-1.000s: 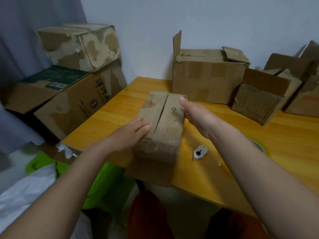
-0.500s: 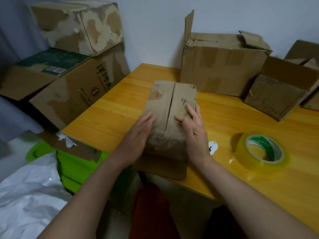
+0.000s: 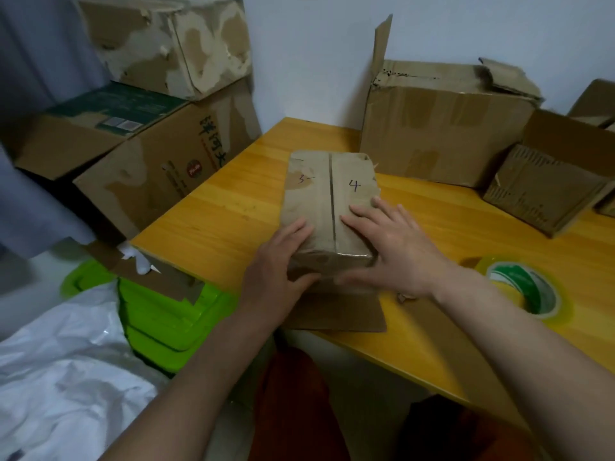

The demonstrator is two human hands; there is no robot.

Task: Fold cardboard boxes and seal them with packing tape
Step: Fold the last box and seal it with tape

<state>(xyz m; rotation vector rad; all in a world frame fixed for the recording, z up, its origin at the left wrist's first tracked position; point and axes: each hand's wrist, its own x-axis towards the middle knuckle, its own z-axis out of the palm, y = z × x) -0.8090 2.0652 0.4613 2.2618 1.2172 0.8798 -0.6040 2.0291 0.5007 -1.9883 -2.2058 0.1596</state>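
Both hands flat on small box (image 3: 327,207) at tabletop (image 3: 229,207) near edge.
Left hand (image 3: 278,264) and right hand (image 3: 396,251) open, fingers straight on top flaps; tape roll (image 3: 522,287) right.

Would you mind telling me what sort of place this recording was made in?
Probably a home or small-shop packing corner: worn cardboard boxes stacked against a plain wall, a wooden table, and a roll of packing tape.
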